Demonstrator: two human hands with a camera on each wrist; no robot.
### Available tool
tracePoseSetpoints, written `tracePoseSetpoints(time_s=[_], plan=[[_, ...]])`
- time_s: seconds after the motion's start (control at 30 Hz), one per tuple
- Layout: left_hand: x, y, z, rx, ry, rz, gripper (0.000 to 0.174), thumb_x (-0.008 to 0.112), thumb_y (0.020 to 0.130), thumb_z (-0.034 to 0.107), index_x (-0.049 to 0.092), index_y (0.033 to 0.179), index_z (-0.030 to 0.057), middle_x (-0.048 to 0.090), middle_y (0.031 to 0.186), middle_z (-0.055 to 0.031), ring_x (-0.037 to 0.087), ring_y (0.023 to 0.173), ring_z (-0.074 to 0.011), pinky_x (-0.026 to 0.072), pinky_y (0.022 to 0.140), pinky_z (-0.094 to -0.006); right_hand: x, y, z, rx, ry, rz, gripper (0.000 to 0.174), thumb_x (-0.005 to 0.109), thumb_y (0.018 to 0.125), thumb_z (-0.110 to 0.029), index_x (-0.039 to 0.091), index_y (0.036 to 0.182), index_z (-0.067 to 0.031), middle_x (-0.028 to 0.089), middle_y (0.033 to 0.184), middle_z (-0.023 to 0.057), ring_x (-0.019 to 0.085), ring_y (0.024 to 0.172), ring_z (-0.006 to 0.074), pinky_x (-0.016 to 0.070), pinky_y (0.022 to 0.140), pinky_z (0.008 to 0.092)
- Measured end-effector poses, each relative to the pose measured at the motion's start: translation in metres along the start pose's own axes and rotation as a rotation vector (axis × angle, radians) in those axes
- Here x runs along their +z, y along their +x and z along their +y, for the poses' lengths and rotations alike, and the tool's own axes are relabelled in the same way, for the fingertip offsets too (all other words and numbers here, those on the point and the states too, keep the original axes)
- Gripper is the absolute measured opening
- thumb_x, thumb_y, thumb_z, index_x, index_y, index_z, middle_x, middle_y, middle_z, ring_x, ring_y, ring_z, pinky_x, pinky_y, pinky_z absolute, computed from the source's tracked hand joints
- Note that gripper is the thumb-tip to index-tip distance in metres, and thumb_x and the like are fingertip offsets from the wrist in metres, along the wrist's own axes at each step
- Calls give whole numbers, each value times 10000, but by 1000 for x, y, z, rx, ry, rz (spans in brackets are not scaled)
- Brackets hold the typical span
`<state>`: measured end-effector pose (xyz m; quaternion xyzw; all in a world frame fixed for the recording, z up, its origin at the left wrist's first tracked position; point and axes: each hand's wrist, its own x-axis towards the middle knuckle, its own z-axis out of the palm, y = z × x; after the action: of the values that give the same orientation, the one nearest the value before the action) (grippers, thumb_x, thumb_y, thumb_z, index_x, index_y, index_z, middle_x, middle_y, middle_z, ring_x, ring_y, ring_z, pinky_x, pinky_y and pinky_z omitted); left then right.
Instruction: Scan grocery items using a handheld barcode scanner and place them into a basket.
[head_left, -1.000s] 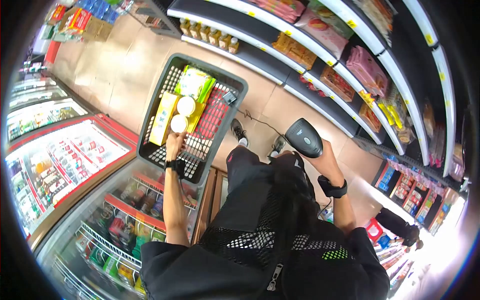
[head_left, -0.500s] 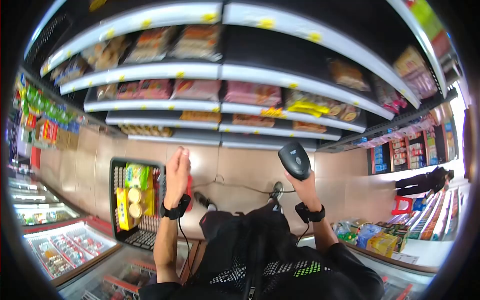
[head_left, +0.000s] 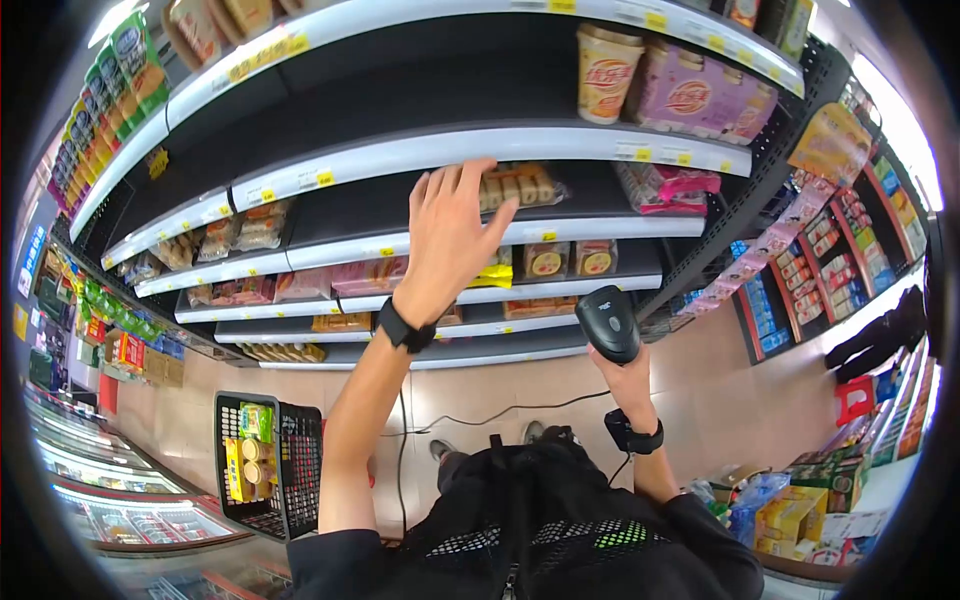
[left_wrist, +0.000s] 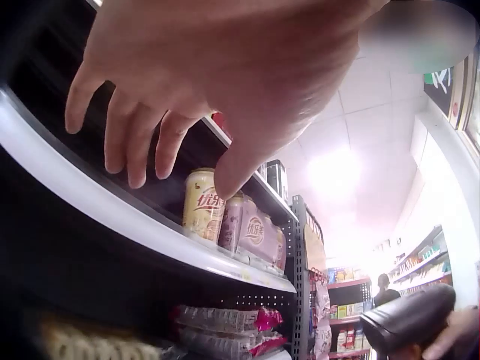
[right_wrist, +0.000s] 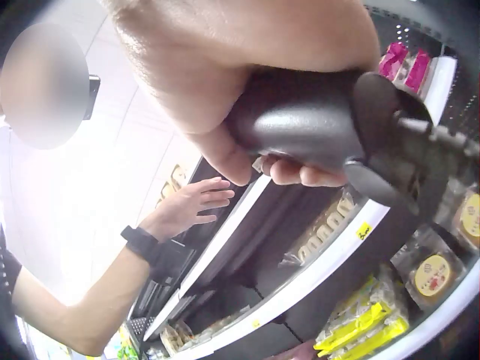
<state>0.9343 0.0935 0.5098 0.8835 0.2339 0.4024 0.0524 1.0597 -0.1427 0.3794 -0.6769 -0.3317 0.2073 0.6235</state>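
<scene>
My left hand (head_left: 445,240) is raised in front of the shelves, fingers spread, holding nothing. In the head view it overlaps a bag of pale bread or pastry pieces (head_left: 530,187). The left wrist view shows the hand in front of a shelf with a yellow milk tea cup (left_wrist: 201,202) and a purple multipack of cups (left_wrist: 255,231); the thumb overlaps the yellow cup's edge there. My right hand (head_left: 628,378) grips a black barcode scanner (head_left: 610,328) by its handle, low in front of the shelves. A cable runs from the scanner's end in the right wrist view.
A dark shopping basket (head_left: 302,470) stands on the floor at left, holding a green packet (head_left: 257,420), a yellow box (head_left: 236,470) and white-lidded tubs. A black cable (head_left: 500,408) crosses the floor. Freezers (head_left: 110,520) line the left; another person (head_left: 885,325) is at far right.
My left hand has left the basket and risen to the shelves. The view has turned from the basket to face the shelves. My right hand still holds the scanner.
</scene>
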Motion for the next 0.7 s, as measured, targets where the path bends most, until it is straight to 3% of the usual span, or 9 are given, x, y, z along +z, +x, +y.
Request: tracePoseSetpoints(time_s=[0.1, 0.2, 0.27, 0.37, 0.47, 0.5, 0.63, 0.7], plan=[[33, 48, 12, 33, -58, 70, 491, 647, 853, 320, 525, 1236, 38, 612, 1167, -159, 547, 1126, -337, 390, 982, -423, -19, -1, -7, 57, 2, -8, 235, 744, 766, -75, 641, 952, 27, 674, 835, 44, 573, 772, 88, 472, 724, 263], [65, 93, 20, 53, -174, 185, 587, 701, 798, 357, 513, 1214, -12, 620, 1091, -205, 575, 1049, -348, 416, 944, -439, -33, -6, 14, 32, 27, -89, 263, 747, 761, -86, 640, 974, 27, 676, 844, 51, 578, 781, 95, 477, 729, 280], [78, 119, 30, 24, -99, 230, 757, 753, 725, 443, 478, 1242, -36, 627, 1069, -230, 594, 1016, -360, 441, 916, -447, -33, -13, 9, 66, -17, -168, 274, 744, 759, -89, 639, 982, 31, 680, 846, 62, 583, 784, 98, 481, 731, 289], [82, 146, 47, -74, -70, 143, 907, 758, 674, 551, 447, 1315, -10, 629, 1133, -242, 623, 1030, -372, 498, 881, -429, -31, -16, 14, 42, -35, -190, 273, 740, 759, -93, 641, 977, 37, 684, 837, 76, 588, 780, 101, 486, 723, 290], [96, 162, 45, -128, -306, 20, 912, 773, 655, 535, 439, 1303, -13, 659, 1077, -230, 653, 986, -363, 517, 861, -413, -33, -17, 15, 57, -57, -202, 263, 742, 756, -84, 643, 966, 39, 685, 829, 81, 586, 778, 97, 487, 714, 288], [102, 164, 44, -137, -393, 27, 862, 818, 628, 427, 445, 1274, -4, 672, 1041, -221, 664, 953, -362, 519, 834, -451, -35, -17, 17, 38, -32, -207, 261, 744, 754, -78, 642, 963, 41, 685, 831, 82, 584, 781, 95, 487, 714, 288], [107, 163, 41, -114, -447, 94, 860, 835, 602, 397, 460, 1286, 33, 681, 1021, -212, 664, 941, -368, 521, 843, -430, -42, -16, 23, 1, -32, -256, 255, 744, 750, -63, 636, 954, 43, 685, 840, 83, 575, 770, 95, 482, 703, 286], [99, 155, 45, -60, -490, 100, 789, 836, 627, 329, 497, 1283, 51, 666, 1098, -188, 649, 1010, -348, 515, 874, -394, -43, -15, 26, -7, -39, -274, 257, 744, 752, -63, 632, 957, 43, 684, 841, 85, 570, 764, 97, 481, 699, 286]])
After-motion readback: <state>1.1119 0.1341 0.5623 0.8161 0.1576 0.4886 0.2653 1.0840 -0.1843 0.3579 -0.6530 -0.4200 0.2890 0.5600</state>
